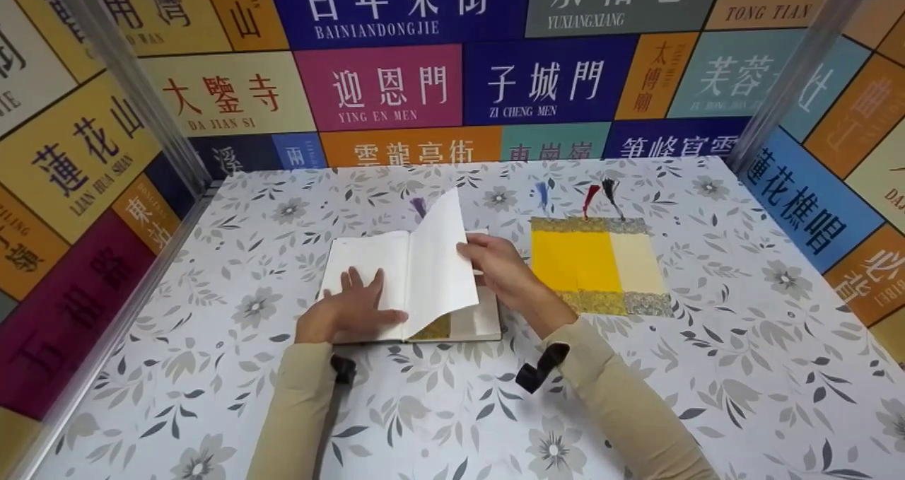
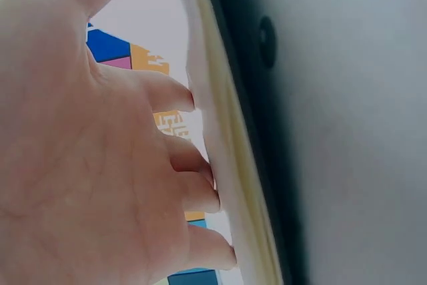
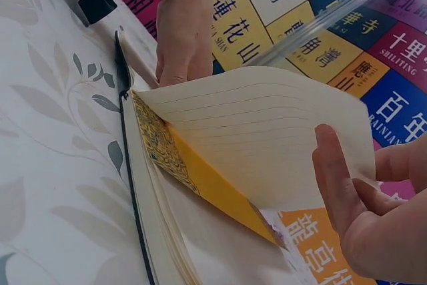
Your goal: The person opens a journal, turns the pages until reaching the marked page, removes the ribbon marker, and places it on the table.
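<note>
A notebook lies open on the table, with one lined page raised from its right side. My right hand pinches that page near its outer edge, thumb on one face and fingers behind. With fingers spread, my left hand rests on the left page; in the left wrist view its fingertips touch the paper. Under the raised page a yellow bookmark with a patterned end lies in the notebook. Its purple tassel sticks out beyond the top edge.
Right of the notebook, yellow bookmarks and a cream bookmark lie side by side, with blue, red and black tassels pointing away. The table has a floral cover. Panels with Chinese lettering stand behind it and at both sides.
</note>
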Tool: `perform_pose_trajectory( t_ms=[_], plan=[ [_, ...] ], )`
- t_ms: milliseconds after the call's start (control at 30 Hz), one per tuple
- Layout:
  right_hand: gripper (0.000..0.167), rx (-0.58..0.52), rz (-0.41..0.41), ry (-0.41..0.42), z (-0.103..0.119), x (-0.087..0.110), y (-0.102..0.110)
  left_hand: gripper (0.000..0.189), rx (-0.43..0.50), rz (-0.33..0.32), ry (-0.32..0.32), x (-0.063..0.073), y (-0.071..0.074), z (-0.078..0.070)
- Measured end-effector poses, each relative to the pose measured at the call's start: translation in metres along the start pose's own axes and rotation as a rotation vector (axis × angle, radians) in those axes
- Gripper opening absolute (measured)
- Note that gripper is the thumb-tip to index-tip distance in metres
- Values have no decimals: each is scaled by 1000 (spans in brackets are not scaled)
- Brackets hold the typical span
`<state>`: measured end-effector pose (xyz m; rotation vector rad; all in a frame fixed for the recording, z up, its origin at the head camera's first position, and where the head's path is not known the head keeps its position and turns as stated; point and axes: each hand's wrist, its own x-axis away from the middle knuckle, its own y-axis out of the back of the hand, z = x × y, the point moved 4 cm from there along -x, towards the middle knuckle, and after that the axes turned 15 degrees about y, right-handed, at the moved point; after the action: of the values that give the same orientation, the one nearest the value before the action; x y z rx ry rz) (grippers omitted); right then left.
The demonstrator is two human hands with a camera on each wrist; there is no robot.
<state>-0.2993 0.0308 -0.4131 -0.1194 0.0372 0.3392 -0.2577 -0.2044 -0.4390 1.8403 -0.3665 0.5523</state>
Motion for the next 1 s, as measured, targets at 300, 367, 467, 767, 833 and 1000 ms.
perform_pose_trajectory(
  t_ms=[300, 367, 467, 767, 833, 1000],
  plan=[
    [52, 102, 259, 98, 2, 1, -24, 51, 151, -137, -243, 9, 21, 19],
    [52, 152, 297, 124, 2, 2, -30, 49, 209, -172, -246, 10, 26, 24],
    [50, 282, 360, 195, 1, 3, -40, 48, 298, -211, -242, 11, 33, 33],
    [45, 887, 662, 413, -12, 7, -69, 55, 489, -314, -129, 29, 57, 61],
    [45, 961, 685, 408, -15, 6, -71, 58, 499, -341, -119, 33, 62, 63],
    [43, 1039, 734, 373, -20, 1, -76, 58, 458, -363, -114, 36, 64, 57]
  ],
)
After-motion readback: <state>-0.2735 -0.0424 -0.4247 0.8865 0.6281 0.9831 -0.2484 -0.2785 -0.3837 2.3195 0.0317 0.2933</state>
